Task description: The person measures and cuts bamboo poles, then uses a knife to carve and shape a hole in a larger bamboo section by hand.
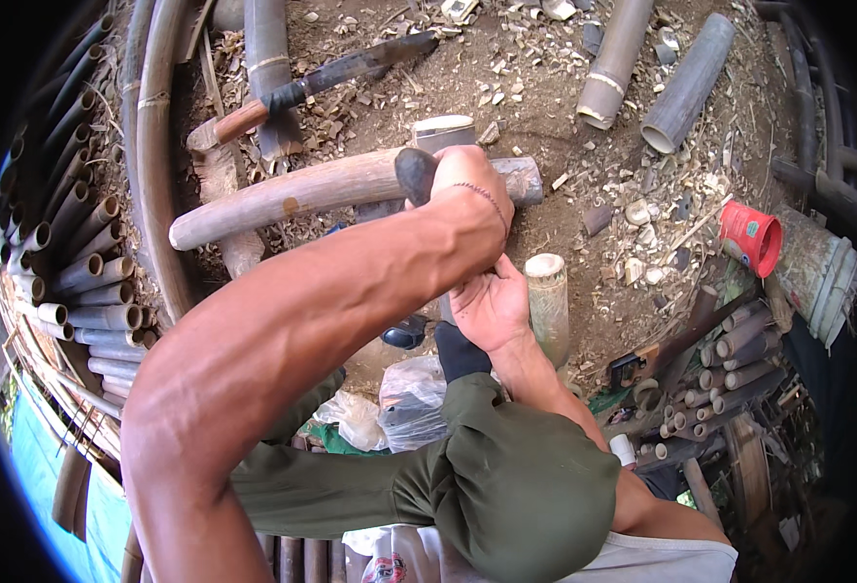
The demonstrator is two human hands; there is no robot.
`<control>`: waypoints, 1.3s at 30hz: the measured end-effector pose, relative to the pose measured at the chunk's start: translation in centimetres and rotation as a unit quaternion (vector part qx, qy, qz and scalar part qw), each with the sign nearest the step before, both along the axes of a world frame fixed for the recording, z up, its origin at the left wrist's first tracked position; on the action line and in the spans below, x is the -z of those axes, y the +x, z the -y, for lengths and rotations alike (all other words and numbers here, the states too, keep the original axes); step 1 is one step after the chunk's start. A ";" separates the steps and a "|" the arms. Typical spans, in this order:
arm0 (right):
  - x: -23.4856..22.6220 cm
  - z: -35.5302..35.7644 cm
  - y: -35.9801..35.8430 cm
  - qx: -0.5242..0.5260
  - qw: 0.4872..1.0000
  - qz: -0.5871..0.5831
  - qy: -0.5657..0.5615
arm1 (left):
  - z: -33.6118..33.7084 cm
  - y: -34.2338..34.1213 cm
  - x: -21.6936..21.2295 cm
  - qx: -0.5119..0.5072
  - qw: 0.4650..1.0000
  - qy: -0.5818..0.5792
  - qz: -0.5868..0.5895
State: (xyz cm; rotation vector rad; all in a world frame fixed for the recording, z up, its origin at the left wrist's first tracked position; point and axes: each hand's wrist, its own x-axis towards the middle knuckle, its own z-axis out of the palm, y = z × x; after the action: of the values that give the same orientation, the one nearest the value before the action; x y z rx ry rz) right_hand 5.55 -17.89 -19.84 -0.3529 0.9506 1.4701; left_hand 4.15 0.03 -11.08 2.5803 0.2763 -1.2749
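Head view, looking down at dirt ground littered w/ wood chips. Far left: stacked bamboo tubes (79, 282), open ends showing. Far, left of centre: a big knife (331, 76) w/ wooden handle lies on the chips. Centre: a thick wooden club (283, 194) lies crosswise. The left hand (462, 189), arm crossing the frame from near left, has its fingers wrapped tight round a dark handle (414, 175); the tool's working end is hidden behind the hand. Just nearer, the right hand (492, 306), fingers curled shut, steadies an upright short bamboo piece (548, 306), centre-right, standing on the ground. Bamboo looks stiff, hollow, light, smooth-skinned so maybe slippery; prob. best gripped round the mid wall, below the rim. Right: red plastic cup (751, 236), more cut tubes. The person's knee blocks the near ground.
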 end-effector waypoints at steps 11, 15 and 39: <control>-4.2 4.9 -0.8 -0.328 0.881 0.335 0.064 | 10.0 -12.9 -0.2 -0.416 0.867 -0.269 -0.047; -5.0 6.3 4.5 -0.434 0.681 0.587 0.059 | 11.8 -12.0 0.7 -0.532 0.708 -0.464 -0.018; -5.9 -10.4 7.3 -0.710 -0.086 0.614 0.333 | 15.4 -6.6 10.6 -0.747 -0.188 -0.601 0.214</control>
State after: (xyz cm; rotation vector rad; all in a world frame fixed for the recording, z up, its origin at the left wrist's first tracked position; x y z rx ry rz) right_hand 12.81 -7.50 -13.98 1.2998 2.0751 -1.2107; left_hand -2.42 -15.37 -21.69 -0.4604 0.7448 0.6469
